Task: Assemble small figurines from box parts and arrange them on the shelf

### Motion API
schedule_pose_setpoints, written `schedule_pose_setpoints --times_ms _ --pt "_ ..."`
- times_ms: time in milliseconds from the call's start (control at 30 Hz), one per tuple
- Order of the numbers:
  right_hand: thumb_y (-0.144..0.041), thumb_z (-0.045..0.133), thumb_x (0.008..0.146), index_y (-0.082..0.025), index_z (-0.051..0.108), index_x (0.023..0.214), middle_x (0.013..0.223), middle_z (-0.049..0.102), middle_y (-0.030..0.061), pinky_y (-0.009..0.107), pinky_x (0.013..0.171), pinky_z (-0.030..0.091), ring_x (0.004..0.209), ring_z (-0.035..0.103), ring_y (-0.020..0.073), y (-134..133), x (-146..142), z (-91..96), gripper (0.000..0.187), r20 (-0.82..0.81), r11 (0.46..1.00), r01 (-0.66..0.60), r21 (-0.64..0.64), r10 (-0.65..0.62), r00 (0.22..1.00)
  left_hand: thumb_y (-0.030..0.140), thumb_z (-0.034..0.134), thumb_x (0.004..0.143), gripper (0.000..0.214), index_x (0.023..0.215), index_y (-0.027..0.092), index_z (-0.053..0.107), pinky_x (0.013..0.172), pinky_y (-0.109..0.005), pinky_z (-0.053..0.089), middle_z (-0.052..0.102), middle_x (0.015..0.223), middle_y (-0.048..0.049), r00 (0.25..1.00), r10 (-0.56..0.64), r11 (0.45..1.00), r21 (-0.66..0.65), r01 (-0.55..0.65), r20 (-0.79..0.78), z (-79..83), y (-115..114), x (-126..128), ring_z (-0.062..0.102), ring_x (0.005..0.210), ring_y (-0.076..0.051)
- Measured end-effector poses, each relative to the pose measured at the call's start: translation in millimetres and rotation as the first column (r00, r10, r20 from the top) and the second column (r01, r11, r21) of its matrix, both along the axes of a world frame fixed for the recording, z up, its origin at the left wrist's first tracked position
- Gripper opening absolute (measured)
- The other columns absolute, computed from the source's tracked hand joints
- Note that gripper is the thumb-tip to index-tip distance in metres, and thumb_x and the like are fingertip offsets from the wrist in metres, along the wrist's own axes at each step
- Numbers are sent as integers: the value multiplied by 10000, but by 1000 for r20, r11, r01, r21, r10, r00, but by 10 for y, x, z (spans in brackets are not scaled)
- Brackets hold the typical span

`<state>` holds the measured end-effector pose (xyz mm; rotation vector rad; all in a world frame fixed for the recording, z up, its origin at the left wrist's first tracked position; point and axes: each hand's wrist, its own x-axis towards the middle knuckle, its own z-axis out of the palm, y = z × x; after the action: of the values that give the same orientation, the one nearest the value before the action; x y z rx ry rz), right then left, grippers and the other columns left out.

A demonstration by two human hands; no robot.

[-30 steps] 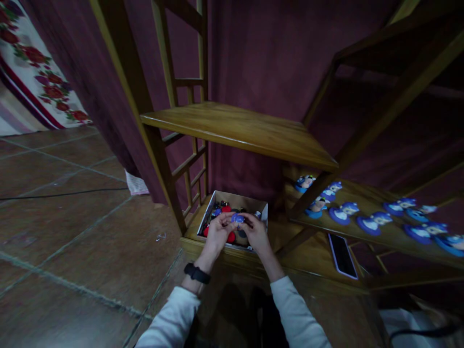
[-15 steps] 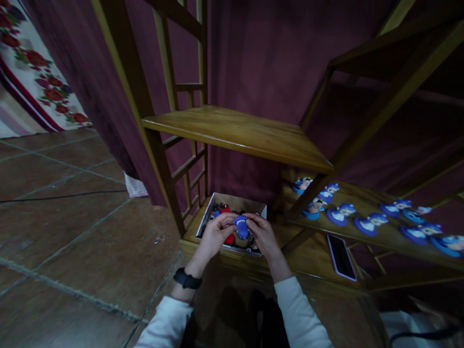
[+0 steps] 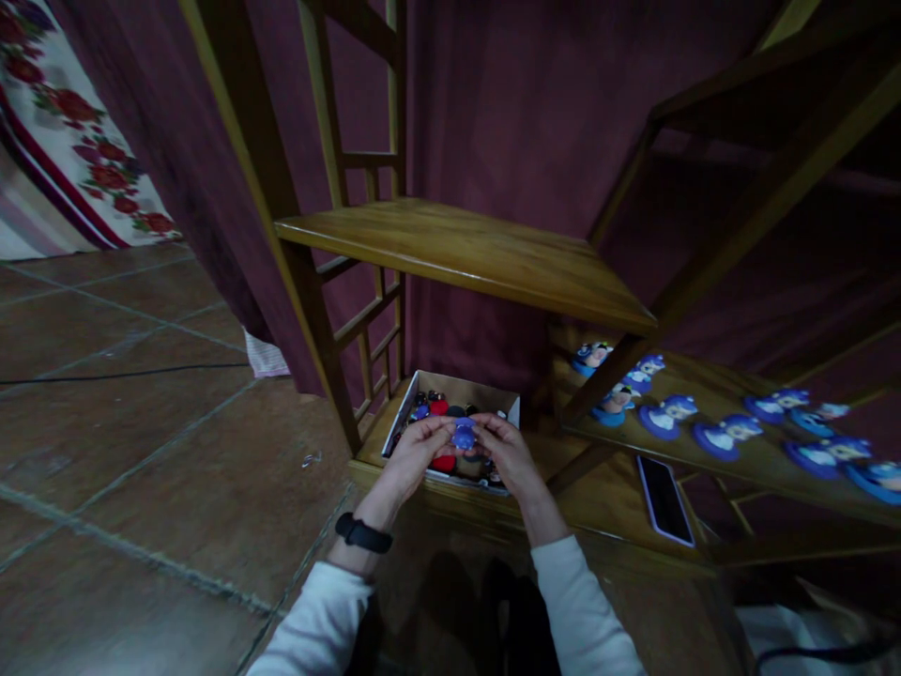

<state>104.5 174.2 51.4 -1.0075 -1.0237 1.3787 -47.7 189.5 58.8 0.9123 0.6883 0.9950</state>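
Between my fingertips is a small blue-purple figurine, gripped from both sides over a white box. My left hand, with a black band on its wrist, pinches the figurine's left side. On the other side, my right hand closes its thumb and fingers on it. Below lies the open cardboard box, holding several small red, black and blue pieces; my hands hide part of its contents.
Several blue-and-white figurines stand on the right-hand shelf. A phone lies on the lower board. Above the box juts a wooden shelf, with a wooden post to the left and a dark red curtain behind.
The figurine has been turned in my fingers and now looks shorter, its end tipped differently. Both hands stay over the box; the view has shifted slightly.
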Motion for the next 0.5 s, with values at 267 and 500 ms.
schedule_pose_setpoints --times_ms 267,500 --pt "-289 689 586 -173 627 766 726 646 7 262 553 506 598 589 125 36 -2 -118 223 -144 986 -14 -167 -10 990 267 674 661 255 846 94 640 609 -280 534 680 761 -91 999 48 990 -130 -50 -12 -97 13 33 641 623 -154" --pt "-213 678 545 -180 626 754 674 646 4 219 474 485 557 576 116 45 -163 -242 217 -209 952 102 -290 -167 963 172 665 643 98 672 101 603 486 -193 510 649 596 -53 978 203 908 -363 -209 -55 -236 12 127 593 491 -98"
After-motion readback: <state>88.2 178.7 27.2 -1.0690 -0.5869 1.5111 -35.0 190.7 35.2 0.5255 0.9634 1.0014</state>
